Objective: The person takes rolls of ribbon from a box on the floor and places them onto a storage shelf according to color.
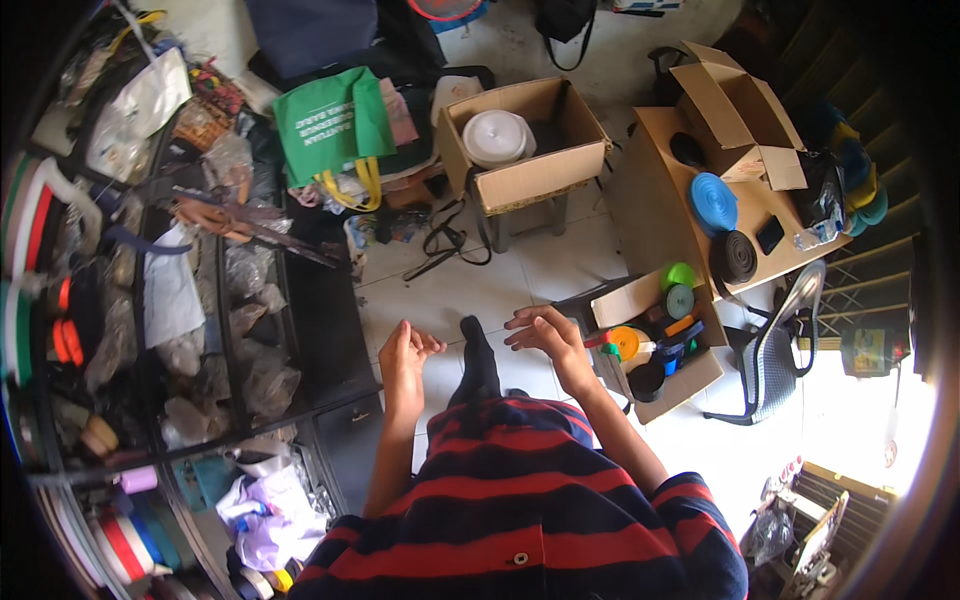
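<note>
Both of my hands are raised in front of me over the tiled floor, with nothing in them. My left hand (pixel 405 362) has its fingers loosely bent and apart, palm turned inward. Fingers spread, my right hand (pixel 548 343) reaches forward beside a low cardboard box (pixel 688 395). That box holds rolls of coloured webbing, among them an orange roll (pixel 625 343), a green roll (pixel 678 276) and a black roll (pixel 646 381). Neither hand touches the box as far as I can see. Below my hands a foot in a dark sock (pixel 478 360) shows.
Racks of bagged goods (pixel 270 380) line the left. Ahead, an open carton (pixel 540 185) holding white rolls stands on a stool. At right, a wooden table (pixel 660 190) bears a blue roll (pixel 712 204), a phone (pixel 770 235) and another carton (pixel 740 100); a mesh chair (pixel 775 375) stands below.
</note>
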{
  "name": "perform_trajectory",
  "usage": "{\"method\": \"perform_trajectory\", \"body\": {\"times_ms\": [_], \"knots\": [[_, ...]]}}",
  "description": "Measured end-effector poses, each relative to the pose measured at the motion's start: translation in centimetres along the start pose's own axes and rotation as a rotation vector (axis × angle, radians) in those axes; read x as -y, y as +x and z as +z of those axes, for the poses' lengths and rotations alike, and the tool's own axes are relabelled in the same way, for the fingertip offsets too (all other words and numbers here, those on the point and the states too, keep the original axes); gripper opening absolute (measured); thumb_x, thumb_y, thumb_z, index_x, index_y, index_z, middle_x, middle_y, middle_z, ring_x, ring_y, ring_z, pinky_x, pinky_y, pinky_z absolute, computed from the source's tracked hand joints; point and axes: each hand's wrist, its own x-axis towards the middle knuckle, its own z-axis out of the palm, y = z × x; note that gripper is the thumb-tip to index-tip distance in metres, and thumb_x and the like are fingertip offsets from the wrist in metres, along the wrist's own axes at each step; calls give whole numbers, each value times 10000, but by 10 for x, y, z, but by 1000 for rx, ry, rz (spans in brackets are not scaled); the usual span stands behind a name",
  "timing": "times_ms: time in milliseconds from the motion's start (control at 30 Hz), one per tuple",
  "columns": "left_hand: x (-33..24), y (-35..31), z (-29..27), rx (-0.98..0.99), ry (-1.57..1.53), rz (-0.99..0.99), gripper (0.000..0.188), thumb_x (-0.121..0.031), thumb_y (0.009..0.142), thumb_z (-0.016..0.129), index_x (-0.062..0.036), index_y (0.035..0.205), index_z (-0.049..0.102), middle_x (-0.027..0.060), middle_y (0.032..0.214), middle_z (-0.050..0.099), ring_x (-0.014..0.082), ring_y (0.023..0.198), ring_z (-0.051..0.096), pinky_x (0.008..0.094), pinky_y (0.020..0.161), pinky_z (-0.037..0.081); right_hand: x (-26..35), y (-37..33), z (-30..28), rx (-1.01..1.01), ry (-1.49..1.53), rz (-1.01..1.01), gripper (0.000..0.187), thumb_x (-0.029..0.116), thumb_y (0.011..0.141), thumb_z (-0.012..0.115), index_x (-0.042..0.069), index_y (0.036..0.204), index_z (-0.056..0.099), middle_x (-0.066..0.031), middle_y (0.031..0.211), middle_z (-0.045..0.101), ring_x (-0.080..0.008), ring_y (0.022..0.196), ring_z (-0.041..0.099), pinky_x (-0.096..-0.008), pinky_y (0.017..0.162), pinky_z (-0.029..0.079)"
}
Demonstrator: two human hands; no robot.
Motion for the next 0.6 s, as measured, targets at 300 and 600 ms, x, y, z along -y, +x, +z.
{"method": "perform_trajectory", "body": {"times_ms": [300, 600], "knots": [[8, 174, 41, 158, 108, -223, 233, -243, 936, 537, -48, 808, 540, 40, 754, 546, 166, 710, 591, 316, 678, 491, 17, 118, -44, -320, -64, 48, 303, 217, 973, 462, -38, 1114, 543, -154, 1034, 640, -217, 871, 653, -310, 763, 508], [32, 356, 82, 324, 425, -143, 192, -201, 935, 541, -21, 961, 601, 65, 831, 640, 137, 742, 636, 262, 675, 505, 29, 270, -102, -346, -249, 110, 319, 222, 959, 476, -34, 1129, 557, -140, 1017, 654, -205, 850, 656, -295, 732, 505]]}}
